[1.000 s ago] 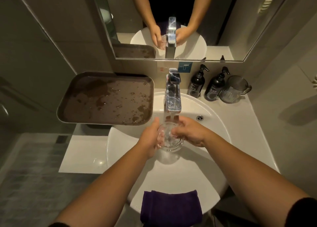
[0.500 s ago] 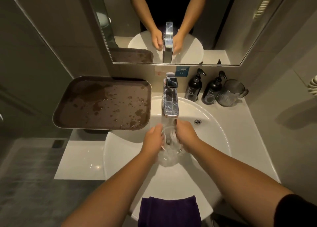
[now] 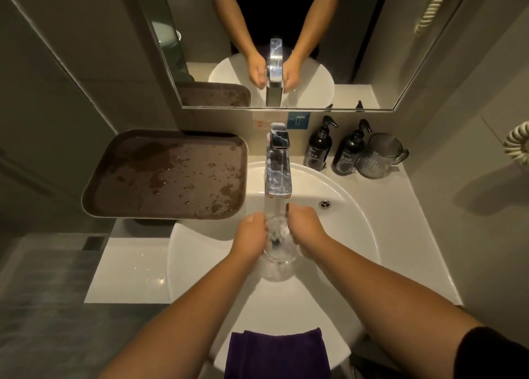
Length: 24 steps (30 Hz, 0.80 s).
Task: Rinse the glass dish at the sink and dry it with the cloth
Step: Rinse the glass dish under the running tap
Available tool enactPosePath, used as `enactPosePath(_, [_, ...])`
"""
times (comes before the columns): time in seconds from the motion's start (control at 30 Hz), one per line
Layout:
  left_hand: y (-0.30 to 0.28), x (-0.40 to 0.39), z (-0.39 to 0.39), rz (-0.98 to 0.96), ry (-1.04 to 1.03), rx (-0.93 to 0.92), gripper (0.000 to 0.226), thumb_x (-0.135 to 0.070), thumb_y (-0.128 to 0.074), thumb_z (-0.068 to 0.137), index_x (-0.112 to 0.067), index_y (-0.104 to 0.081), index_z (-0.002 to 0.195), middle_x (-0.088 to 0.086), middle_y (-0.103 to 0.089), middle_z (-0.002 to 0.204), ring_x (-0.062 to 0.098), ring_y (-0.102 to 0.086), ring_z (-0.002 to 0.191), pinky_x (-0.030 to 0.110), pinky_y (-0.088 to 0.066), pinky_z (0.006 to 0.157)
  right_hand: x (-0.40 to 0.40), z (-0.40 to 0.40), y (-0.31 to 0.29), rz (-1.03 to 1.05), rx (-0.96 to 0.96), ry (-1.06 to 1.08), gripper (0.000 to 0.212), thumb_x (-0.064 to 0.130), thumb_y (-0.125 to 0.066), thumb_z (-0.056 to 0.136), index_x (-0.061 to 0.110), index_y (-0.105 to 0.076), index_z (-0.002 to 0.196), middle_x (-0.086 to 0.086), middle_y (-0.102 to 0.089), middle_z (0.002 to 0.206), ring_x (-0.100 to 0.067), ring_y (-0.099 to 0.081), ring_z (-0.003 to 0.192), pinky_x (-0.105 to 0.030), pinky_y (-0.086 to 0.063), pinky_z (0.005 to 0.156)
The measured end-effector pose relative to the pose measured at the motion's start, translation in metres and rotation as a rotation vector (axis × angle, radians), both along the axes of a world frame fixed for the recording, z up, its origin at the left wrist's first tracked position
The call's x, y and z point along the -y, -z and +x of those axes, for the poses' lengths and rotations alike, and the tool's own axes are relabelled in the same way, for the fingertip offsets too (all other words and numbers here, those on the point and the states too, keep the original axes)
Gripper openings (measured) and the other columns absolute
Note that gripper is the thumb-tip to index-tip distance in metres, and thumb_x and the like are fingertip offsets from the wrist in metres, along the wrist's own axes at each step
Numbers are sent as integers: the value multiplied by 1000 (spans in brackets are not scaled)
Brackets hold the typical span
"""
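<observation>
A small clear glass dish [image 3: 279, 245] is held over the white sink basin [image 3: 355, 235], right under the chrome tap [image 3: 278, 168]. Water runs from the tap into the dish and spills over it. My left hand [image 3: 249, 237] grips the dish's left side. My right hand [image 3: 307, 229] grips its right side. Parts of the rim are hidden by my fingers. A folded purple cloth [image 3: 277, 354] lies over the sink's front edge, below my forearms.
A wet brown tray [image 3: 169, 175] sits left of the tap and overhangs the basin. Two dark pump bottles [image 3: 319, 146] [image 3: 347, 153] and a clear jug [image 3: 378, 156] stand at the back right. A mirror [image 3: 286, 43] hangs above the sink.
The dish was held flatter a second ago. My hands have drawn closer around it and tipped it under the stream, and water now overflows from it.
</observation>
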<state>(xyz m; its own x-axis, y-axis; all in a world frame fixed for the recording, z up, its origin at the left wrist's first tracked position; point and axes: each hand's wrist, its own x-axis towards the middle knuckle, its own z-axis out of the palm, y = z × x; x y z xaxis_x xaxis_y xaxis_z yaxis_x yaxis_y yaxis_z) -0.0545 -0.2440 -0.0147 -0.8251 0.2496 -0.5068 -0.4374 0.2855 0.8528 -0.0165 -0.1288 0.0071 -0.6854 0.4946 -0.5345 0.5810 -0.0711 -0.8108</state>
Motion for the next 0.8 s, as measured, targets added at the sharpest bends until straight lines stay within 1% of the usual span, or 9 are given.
enactPosePath(0.07, [-2,-1,-9,-137,183,-125,33,-28,-38,89,-19,-48,58,-3,-45,53,15,-39,49,29,-28,49,-2,-4,-5,217,-16,-267,23,24,-54,86,21,-61,64,3,-61,62,-15,-52,58,-29,-39,55])
enactPosePath(0.13, [-5,-4,-13,-175,137,-127,30,-27,-38,87,-18,-46,60,-2,-43,53,14,-39,47,29,-29,50,-1,-9,-11,283,-56,-330,22,25,-56,84,21,-61,63,0,-60,64,-18,-52,60,-30,-38,57])
enactPosePath(0.2, [-5,-8,-9,-59,-71,-11,29,-26,-39,86,-19,-42,58,-2,-38,51,18,-35,49,30,-30,50,-2,-12,-14,147,-57,-187,24,22,-52,85,19,-54,61,0,-50,55,-18,-42,52,-29,-31,52])
enactPosePath(0.3, [-5,-16,1,239,-443,259,33,-22,-40,86,-20,-37,54,-7,-34,39,12,-28,31,17,-24,34,5,-7,-5,-272,-62,260,25,21,-45,86,17,-44,61,1,-37,47,-16,-33,42,-27,-27,44])
enactPosePath(0.37, [-4,-17,8,291,-489,258,33,-21,-39,87,-20,-38,53,-7,-34,38,10,-29,27,14,-24,31,10,-2,3,-335,-84,370,23,19,-42,84,17,-42,60,-1,-37,50,-17,-36,44,-29,-29,45])
enactPosePath(0.47, [-1,-11,2,173,-278,124,36,-30,-40,85,-19,-44,51,-8,-40,40,13,-37,37,20,-31,37,5,0,-1,-171,-69,267,22,23,-42,81,15,-49,61,2,-46,47,-17,-41,45,-28,-34,47])
enactPosePath(0.57, [-6,-6,-11,-53,65,-95,43,-48,-35,83,-28,-60,53,-10,-50,43,15,-43,50,29,-34,50,-5,-7,-7,78,-85,-71,28,25,-50,76,20,-53,49,9,-48,41,-15,-39,47,-27,-31,48])
enactPosePath(0.67, [-9,-8,-14,-106,-8,-119,36,-41,-36,77,-22,-49,50,-6,-43,49,22,-40,57,33,-34,57,-6,-13,-9,233,-72,-201,38,13,-50,87,22,-46,51,8,-45,48,-17,-38,53,-29,-30,50])
enactPosePath(0.8, [-4,-18,4,210,-444,231,29,-23,-41,85,-19,-42,57,-3,-39,44,15,-36,33,18,-30,36,9,-4,-1,-204,-88,300,22,20,-45,83,14,-54,64,1,-51,52,-19,-47,50,-28,-38,50])
